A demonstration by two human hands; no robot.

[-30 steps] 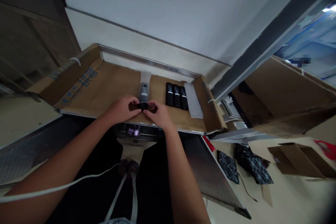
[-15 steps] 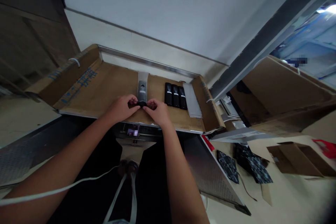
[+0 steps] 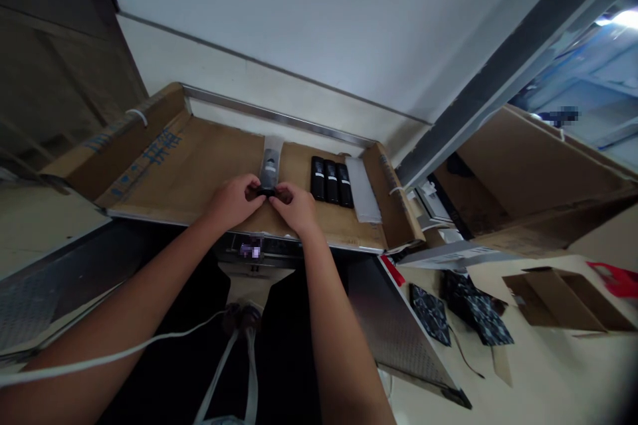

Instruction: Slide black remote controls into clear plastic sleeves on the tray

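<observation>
A black, remote-like device in a translucent sleeve [image 3: 270, 169] lies on the cardboard-lined surface [image 3: 214, 153], its near end toward me. My left hand [image 3: 239, 199] pinches the left side of that near end, thumb and fingers closed on it. From the other side my right hand [image 3: 295, 206] grips the same end, with the two thumb tips nearly touching. The sleeve's far part extends empty beyond the device. To the right lie three black devices [image 3: 331, 181] side by side, each with a white label. Beside them rests a stack of flat translucent sleeves [image 3: 363, 191].
Raised cardboard flaps edge the surface at left [image 3: 119, 139] and right [image 3: 391, 192]. A large open carton [image 3: 548, 179] stands at the right. On the floor are patterned black bags [image 3: 478, 319] and another box [image 3: 568, 299]. A white cable [image 3: 149, 344] crosses my left forearm.
The view has shifted slightly. Both hands are still at the device's near end and have moved slightly away from me along with it; the far end of the device sits a little deeper in the sleeve.
</observation>
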